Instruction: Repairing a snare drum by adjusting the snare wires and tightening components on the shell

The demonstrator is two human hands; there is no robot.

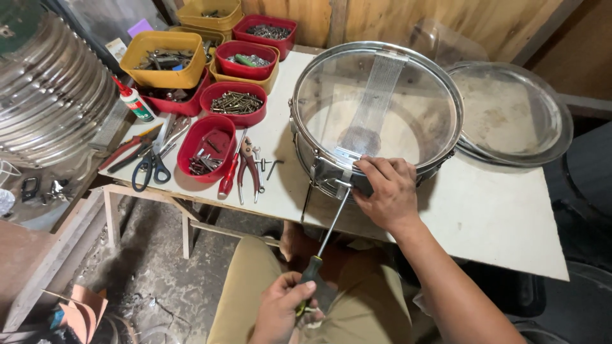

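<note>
At surface edge: right hand [389, 191] clamped on snare drum [376, 108] rim, left hand [284, 309] gripping screwdriver [326, 242], shaft angled up-right toward drum's near side fitting.

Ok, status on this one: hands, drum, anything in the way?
Left hand grips screwdriver, tip at the snare drum side bracket. Right hand steadies the drum rim. Pliers and red tubs lie left, clear of the work.

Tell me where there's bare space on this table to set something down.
The white tabletop is bare right of the snare drum, below the loose drumhead. The left end is crowded with red and yellow bins, pliers and scissors.
</note>
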